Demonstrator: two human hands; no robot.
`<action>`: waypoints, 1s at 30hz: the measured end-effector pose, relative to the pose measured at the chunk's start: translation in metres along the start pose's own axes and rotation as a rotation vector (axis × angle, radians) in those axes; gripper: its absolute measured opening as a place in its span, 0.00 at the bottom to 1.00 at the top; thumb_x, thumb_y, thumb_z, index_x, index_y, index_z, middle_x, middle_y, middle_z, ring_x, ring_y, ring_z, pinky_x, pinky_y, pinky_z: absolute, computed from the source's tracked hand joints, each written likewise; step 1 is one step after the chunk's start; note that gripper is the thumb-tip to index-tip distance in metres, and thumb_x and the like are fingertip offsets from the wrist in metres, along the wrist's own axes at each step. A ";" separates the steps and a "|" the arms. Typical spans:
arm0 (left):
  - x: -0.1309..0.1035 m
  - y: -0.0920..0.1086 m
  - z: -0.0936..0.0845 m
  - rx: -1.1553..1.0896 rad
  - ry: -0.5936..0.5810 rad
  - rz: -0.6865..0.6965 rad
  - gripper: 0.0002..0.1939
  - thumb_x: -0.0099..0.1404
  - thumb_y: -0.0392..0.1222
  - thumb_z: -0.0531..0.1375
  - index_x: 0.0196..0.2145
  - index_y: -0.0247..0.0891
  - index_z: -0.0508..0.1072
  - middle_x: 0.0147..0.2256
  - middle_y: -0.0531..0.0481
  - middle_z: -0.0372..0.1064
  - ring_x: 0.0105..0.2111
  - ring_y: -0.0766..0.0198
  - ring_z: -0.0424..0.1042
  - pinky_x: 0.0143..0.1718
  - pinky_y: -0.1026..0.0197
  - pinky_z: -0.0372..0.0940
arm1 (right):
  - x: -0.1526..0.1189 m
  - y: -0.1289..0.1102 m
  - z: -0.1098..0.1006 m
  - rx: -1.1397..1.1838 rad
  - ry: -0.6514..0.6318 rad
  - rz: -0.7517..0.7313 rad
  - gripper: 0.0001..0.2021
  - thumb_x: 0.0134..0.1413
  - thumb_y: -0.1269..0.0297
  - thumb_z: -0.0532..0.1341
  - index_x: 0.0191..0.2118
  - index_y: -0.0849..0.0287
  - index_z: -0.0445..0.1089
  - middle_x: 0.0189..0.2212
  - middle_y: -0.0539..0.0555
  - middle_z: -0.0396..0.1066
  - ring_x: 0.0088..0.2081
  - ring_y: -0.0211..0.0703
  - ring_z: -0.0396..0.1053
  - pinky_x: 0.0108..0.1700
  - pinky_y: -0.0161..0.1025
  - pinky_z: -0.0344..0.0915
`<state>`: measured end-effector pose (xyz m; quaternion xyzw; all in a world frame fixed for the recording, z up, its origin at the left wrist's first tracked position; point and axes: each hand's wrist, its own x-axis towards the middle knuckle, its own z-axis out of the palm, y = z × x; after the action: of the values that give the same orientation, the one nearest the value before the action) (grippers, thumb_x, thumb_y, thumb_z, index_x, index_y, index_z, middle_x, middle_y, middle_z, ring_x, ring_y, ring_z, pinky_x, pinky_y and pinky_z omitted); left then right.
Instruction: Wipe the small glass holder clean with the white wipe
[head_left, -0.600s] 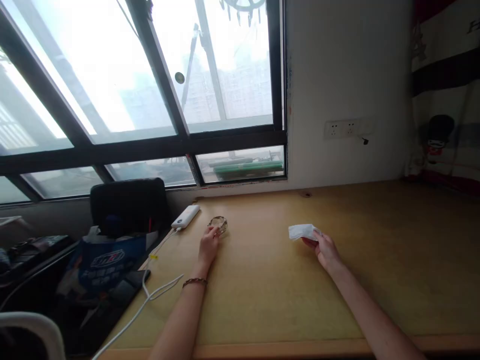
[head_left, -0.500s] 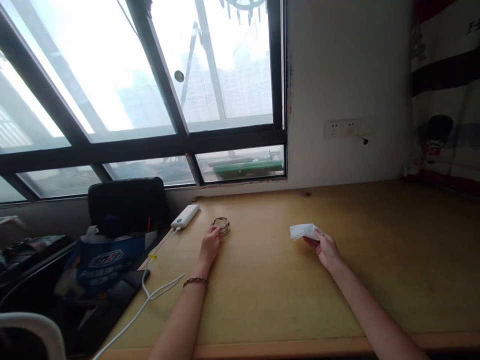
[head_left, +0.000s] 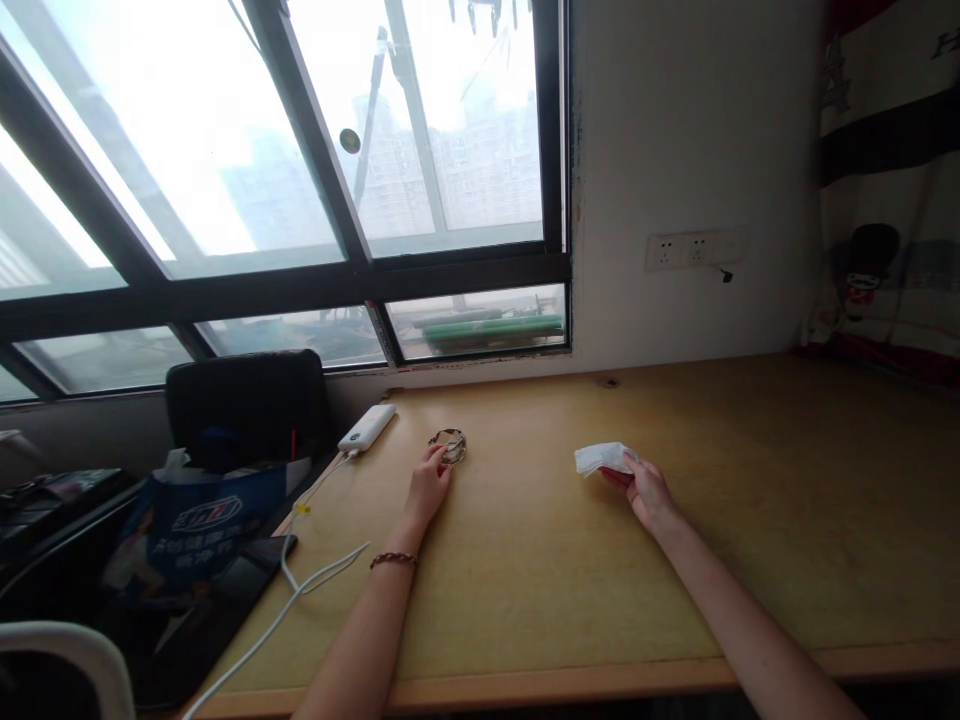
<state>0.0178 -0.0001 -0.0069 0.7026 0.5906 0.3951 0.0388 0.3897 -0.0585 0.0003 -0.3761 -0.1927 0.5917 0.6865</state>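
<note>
- presently, the left hand (head_left: pixel 429 485) is closed on the near edge of one small round item (head_left: pixel 448 446), at the far part of the tabletop (head_left: pixel 495 580); i cannot tell if this item is lifted or rests on the surface.
- the right hand (head_left: pixel 646 492) is gripping one white folded piece (head_left: pixel 604 458), maybe cloth or paper, by its right end. below it there is something reddish, too small to tell.
- about how far it is: each hand has its thing taken, so the picking part looks done, in my judgement. the white folded piece and the round item are well apart, they do not touch, and neither is released from the fingers. what more is left, these views do not show.
- counting the held things: one round item and one white folded piece, so two in total, one for each hand.
- counting the others: one white power bank (head_left: pixel 366 428) near the left edge, one white cable (head_left: pixel 271 629) joined to it, and one braided bracelet (head_left: pixel 394 558) on the left wrist.
- beside the tabletop there are one dark chair (head_left: pixel 247 400) and one blue bag (head_left: pixel 196 530); on the wall, one socket panel (head_left: pixel 697 248).
</note>
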 end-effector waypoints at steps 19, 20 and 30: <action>-0.004 0.037 0.002 -0.120 0.048 0.019 0.19 0.54 0.40 0.55 0.46 0.37 0.63 0.52 0.42 0.52 0.46 0.57 0.63 0.49 0.51 0.57 | -0.010 -0.002 0.009 0.000 -0.096 0.015 0.10 0.38 0.67 0.63 0.32 0.63 0.69 0.28 0.55 0.73 0.30 0.43 0.71 0.34 0.42 0.69; -0.006 0.047 0.005 -0.200 0.049 0.008 0.18 0.55 0.41 0.54 0.45 0.37 0.64 0.51 0.42 0.54 0.45 0.58 0.63 0.49 0.52 0.57 | -0.014 -0.001 0.013 -0.011 -0.134 0.031 0.11 0.39 0.66 0.63 0.33 0.63 0.69 0.29 0.55 0.73 0.30 0.43 0.71 0.35 0.42 0.68; -0.057 0.144 0.049 -1.121 -0.610 -0.386 0.20 0.52 0.51 0.58 0.36 0.31 0.70 0.29 0.46 0.70 0.25 0.68 0.67 0.26 0.66 0.61 | -0.052 0.015 0.037 -0.266 -0.556 0.218 0.17 0.36 0.61 0.65 0.35 0.63 0.68 0.31 0.54 0.71 0.32 0.40 0.69 0.37 0.39 0.65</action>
<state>0.1628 -0.0720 0.0061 0.5381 0.3735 0.4119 0.6335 0.3420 -0.0973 0.0224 -0.3050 -0.4073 0.7112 0.4851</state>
